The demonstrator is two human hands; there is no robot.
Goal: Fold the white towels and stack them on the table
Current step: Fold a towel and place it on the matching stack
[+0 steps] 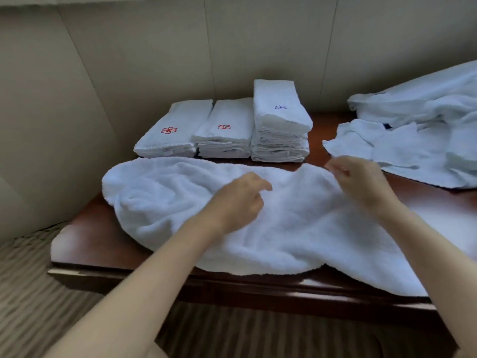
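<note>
Both hands hover loosely curled (nothing gripped) above the spread towel (pixel 258 223) on the surface (pixel 85 244): left hand (pixel 240 200), right hand (pixel 361 179).

Single view: head-worn wide-angle cam, looking fwd and down over table (pixel 85 236) from its near edge. Close range; both forearms enter from bottom of frame. Wall (pixel 154 60) fills top. Edges curve w/ lens distortion.
</note>
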